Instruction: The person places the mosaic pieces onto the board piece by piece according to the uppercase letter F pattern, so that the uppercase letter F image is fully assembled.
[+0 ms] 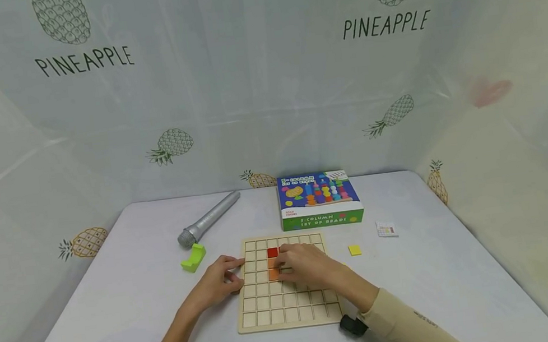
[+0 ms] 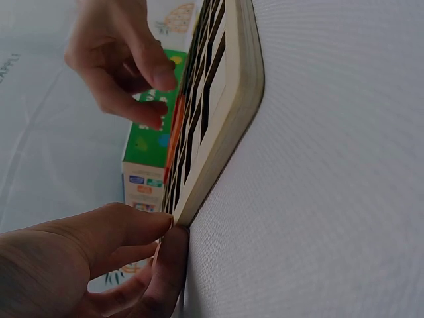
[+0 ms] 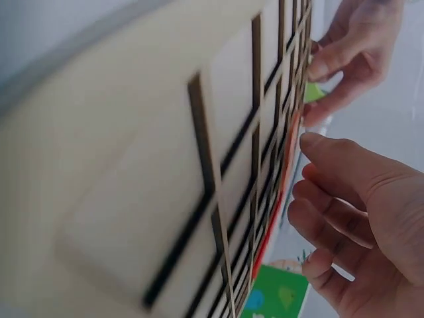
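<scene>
A wooden grid board (image 1: 264,319) lies on the table, its square cells mostly bare. One column of it carries a red tile (image 1: 272,252) with orange tiles (image 1: 273,274) below. My left hand (image 1: 218,282) holds the board's left edge between thumb and fingers, as the left wrist view shows closely. Over the tiles is my right hand (image 1: 307,265), thumb and fingertips right at the orange ones. In the right wrist view its fingers (image 3: 331,159) are loosely bent, with nothing between them.
Behind the board stands a bead-set box (image 1: 322,219). A silver microphone (image 1: 213,216) and a green, notched block (image 1: 193,257) lie to the left. On the right are a yellow tile (image 1: 354,250) and a small white printed piece (image 1: 386,229).
</scene>
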{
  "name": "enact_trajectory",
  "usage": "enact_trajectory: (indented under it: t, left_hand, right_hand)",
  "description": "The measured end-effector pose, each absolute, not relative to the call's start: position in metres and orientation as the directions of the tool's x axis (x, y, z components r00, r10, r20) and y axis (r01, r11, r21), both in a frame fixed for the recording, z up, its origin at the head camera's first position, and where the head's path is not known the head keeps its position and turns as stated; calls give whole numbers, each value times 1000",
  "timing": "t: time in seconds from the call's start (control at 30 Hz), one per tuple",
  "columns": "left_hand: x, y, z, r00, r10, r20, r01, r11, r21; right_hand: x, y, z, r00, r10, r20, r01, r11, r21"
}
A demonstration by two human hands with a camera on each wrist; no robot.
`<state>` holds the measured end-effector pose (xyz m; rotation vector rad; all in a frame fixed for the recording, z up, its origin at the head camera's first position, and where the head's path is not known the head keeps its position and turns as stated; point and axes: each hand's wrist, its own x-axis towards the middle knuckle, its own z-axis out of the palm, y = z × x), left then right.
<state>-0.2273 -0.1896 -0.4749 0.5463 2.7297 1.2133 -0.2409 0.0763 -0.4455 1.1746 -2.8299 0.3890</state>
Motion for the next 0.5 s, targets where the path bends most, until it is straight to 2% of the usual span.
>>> enact_trajectory:
  t: [0.33,0.5]
  left_hand:
    - [-227,-188,-470,-934,356,31,260,620,740]
    - [-227,-189,-471,-935,354,26,254,616,746]
  right_hand:
    - [-235,126,-432,-771,-629,100,-626,722,-294]
    - [-227,153,-433,-793,-601,98,-602,748,-279]
